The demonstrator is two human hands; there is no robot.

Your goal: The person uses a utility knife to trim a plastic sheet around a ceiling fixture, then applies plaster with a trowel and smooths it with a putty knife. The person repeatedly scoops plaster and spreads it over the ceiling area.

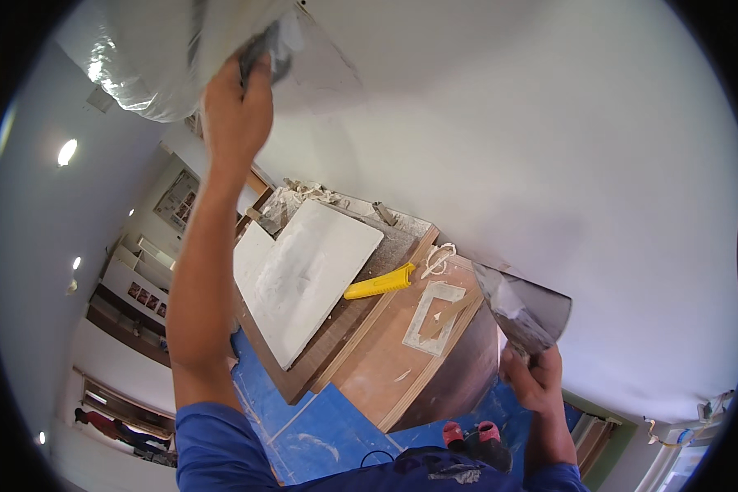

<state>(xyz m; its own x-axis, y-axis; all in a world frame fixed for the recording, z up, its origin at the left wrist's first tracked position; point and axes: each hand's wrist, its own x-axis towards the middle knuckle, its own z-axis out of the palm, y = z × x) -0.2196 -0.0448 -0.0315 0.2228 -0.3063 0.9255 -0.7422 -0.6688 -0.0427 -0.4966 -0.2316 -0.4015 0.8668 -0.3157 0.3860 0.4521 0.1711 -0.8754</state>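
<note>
My left hand (pixel 236 111) is raised high at the upper left, its fingers closed round a dark grey flat tool (pixel 264 56). Motion blurs that tool, and its exact kind does not show. It is up against the pale wall (pixel 500 123), beside a faint smear with a thin dark line. Lower down on the right, my right hand (pixel 536 379) grips a wide putty knife (pixel 541 307). Its grey metal blade points up and away from me, close to the wall, with pale putty on its surface.
Clear plastic sheeting (pixel 139 61) hangs at the upper left. A wooden platform (pixel 361 369) below carries a white board (pixel 312 271), a yellow utility knife (pixel 380 282), a pale rectangular frame (pixel 435 318) and debris. Blue sheeting (pixel 303 439) covers the floor. Another person (pixel 111 426) is far off.
</note>
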